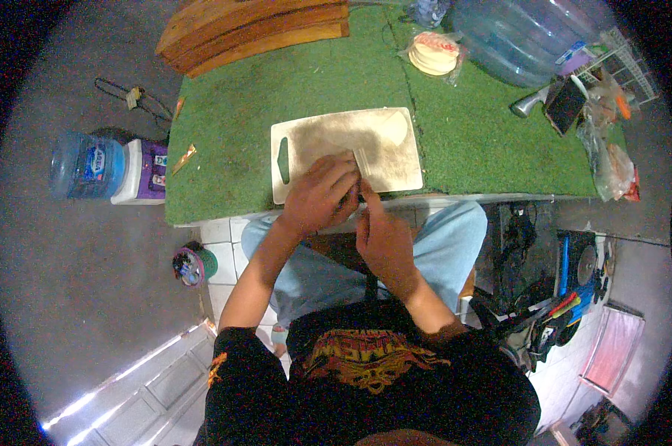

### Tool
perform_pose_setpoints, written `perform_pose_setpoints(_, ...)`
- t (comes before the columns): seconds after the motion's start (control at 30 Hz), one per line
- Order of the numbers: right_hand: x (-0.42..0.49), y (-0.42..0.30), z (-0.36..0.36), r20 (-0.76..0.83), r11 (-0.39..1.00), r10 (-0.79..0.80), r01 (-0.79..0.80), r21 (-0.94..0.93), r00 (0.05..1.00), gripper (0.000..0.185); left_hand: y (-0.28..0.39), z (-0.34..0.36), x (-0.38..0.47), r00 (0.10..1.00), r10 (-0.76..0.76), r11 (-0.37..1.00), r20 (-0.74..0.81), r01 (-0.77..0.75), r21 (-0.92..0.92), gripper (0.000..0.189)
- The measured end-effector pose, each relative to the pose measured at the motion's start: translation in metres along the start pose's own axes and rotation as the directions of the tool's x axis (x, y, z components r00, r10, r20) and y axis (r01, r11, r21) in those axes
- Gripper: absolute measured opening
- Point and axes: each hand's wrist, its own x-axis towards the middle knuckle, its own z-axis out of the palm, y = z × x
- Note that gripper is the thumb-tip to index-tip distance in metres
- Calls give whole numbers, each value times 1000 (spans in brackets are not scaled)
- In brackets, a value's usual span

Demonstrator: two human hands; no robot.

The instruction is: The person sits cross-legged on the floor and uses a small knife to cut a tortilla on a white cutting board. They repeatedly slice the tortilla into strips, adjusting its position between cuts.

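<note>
A white cutting board (319, 125) with a handle slot lies near the table's front edge. My left hand (327, 187) presses down on it with bent fingers, and whatever is beneath them is hidden. Close against it, my right hand (386, 234) is closed around what looks like a knife (361, 195), its index finger stretched forward. Most of that tool is covered by my hands. Thin pale strips (363, 161) lie just right of my left fingertips. A pale, thin piece with a rounded edge (394, 128) rests at the board's far right corner.
Green artificial turf (230, 122) covers the table. Behind the board are a wooden piece (258, 33), a bag of pale round sheets (433, 53) and a large water bottle (525, 39). A hammer-like metal tool (528, 105) and plastic bags (611, 161) lie right.
</note>
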Motion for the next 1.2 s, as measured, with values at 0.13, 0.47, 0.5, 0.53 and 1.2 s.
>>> perform_pose_setpoints(0.13, -9, -1, -3, 55, 998, 47, -49, 33, 997, 53, 0, 2, -1, 1000, -4, 1000, -17, 4, 4, 28)
perform_pose_setpoints(0.47, -6, -1, -4, -20, 988, 96, -93, 124, 995, 54, -1, 6, -5, 999, 33, 998, -40, -31, 58, 24)
perform_pose_setpoints(0.5, -5, -2, -5, -15, 988, 93, -90, 127, 996, 54, -2, 7, -6, 999, 37, 998, -36, -35, 58, 24)
perform_pose_setpoints(0.53, -5, -2, -6, -23, 987, 76, -72, 142, 997, 55, -2, 7, -6, 999, 33, 998, -38, -31, 56, 24)
perform_pose_setpoints(1.2, 4, 0, 3, -39, 998, -34, 36, 47, 999, 54, -1, 2, -4, 998, 3, 1000, -67, -5, -19, 28)
